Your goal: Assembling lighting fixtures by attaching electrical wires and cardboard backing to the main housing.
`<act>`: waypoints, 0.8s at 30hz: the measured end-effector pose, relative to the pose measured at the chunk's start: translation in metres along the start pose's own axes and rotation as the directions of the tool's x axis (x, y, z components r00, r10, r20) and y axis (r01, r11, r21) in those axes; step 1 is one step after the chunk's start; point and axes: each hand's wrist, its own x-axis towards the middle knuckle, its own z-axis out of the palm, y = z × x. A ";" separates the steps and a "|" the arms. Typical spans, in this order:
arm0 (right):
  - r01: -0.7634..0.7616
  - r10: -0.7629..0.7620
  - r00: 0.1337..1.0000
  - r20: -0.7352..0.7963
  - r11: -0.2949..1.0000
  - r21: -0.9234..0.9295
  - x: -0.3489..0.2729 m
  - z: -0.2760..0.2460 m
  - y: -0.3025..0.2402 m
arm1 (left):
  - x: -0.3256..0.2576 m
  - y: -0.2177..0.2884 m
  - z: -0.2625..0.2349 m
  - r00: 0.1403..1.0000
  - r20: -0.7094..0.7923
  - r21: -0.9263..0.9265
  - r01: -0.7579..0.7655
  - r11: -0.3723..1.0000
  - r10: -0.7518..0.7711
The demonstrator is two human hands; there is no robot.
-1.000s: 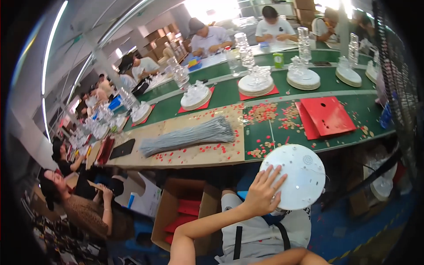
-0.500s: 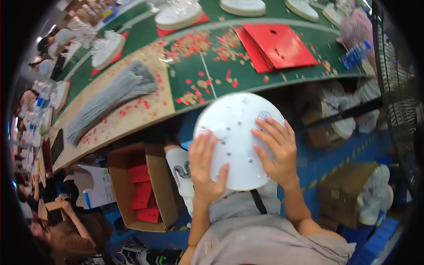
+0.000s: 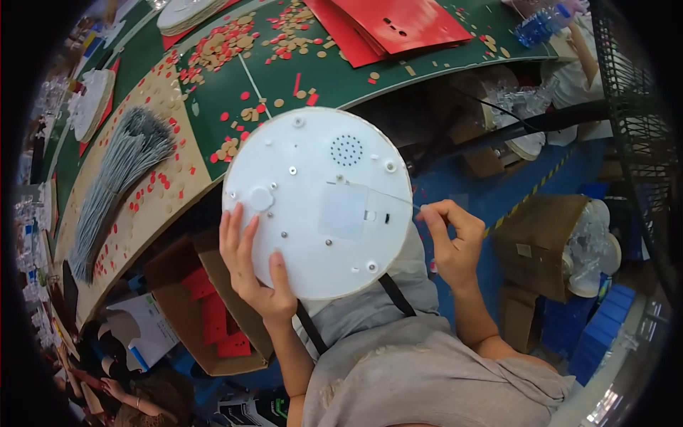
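My left hand grips the lower left edge of a round white plastic disc, held flat above my lap with its underside up. The disc shows small screws, a patch of tiny holes and a clear square label. A thin wire runs from the disc's middle out past its right edge. My right hand pinches the end of that wire just right of the disc.
A green worktable lies ahead, strewn with red and tan paper dots. A bundle of grey wires lies at left, red card sheets at the back. Cardboard boxes stand under the table and at right.
My head has tipped down and the disc fills more of the view. My right hand has left the disc's face and now pinches the wire at its right edge.
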 end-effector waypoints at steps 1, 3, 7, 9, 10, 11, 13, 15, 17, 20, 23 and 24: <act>0.001 -0.001 0.998 0.061 1.000 -0.005 -0.001 -0.006 -0.005 | 0.002 0.000 0.000 1.000 -0.003 0.018 0.024 1.000 -0.024; 0.082 -0.079 0.981 0.175 0.997 -0.012 -0.007 -0.004 -0.013 | 0.014 0.000 0.003 1.000 0.005 -0.005 0.005 1.000 -0.005; 0.235 -0.225 0.945 0.237 0.972 -0.015 -0.032 0.017 -0.036 | 0.029 -0.003 0.007 0.999 0.046 -0.071 -0.006 0.997 0.009; 0.304 -0.275 0.925 0.262 0.950 -0.076 -0.038 0.024 -0.041 | 0.033 -0.006 0.004 0.998 0.055 -0.057 -0.030 0.998 0.033; 0.380 -0.334 0.905 0.264 0.914 -0.146 -0.040 0.027 -0.041 | 0.035 -0.007 0.004 0.999 0.052 -0.097 0.019 0.995 -0.014; 0.450 -0.389 0.880 0.272 0.866 -0.216 -0.043 0.028 -0.042 | 0.037 -0.007 0.004 0.997 0.051 -0.140 0.069 0.988 -0.062; 0.455 -0.399 0.881 0.255 0.862 -0.222 -0.049 0.036 -0.045 | 0.042 -0.010 0.006 0.994 0.068 -0.194 0.096 0.976 -0.085; 0.463 -0.414 0.879 0.238 0.859 -0.219 -0.050 0.042 -0.049 | 0.044 -0.013 0.006 0.991 0.082 -0.239 0.122 0.963 -0.105; 0.450 -0.400 0.887 0.233 0.861 -0.237 -0.049 0.044 -0.054 | 0.043 -0.013 0.009 0.992 0.063 -0.247 0.125 0.961 -0.113; 0.439 -0.387 0.893 0.230 0.863 -0.251 -0.048 0.047 -0.056 | 0.042 -0.014 0.011 0.989 0.005 -0.251 0.141 0.958 -0.145; 0.510 -0.487 0.860 0.154 0.834 -0.212 -0.046 0.060 -0.045 | 0.037 -0.005 0.016 0.917 -0.327 -0.152 0.187 0.971 -0.228; 0.515 -0.493 0.857 0.148 0.830 -0.216 -0.046 0.058 -0.044 | 0.030 -0.001 0.017 0.905 -0.392 -0.083 0.145 0.986 -0.166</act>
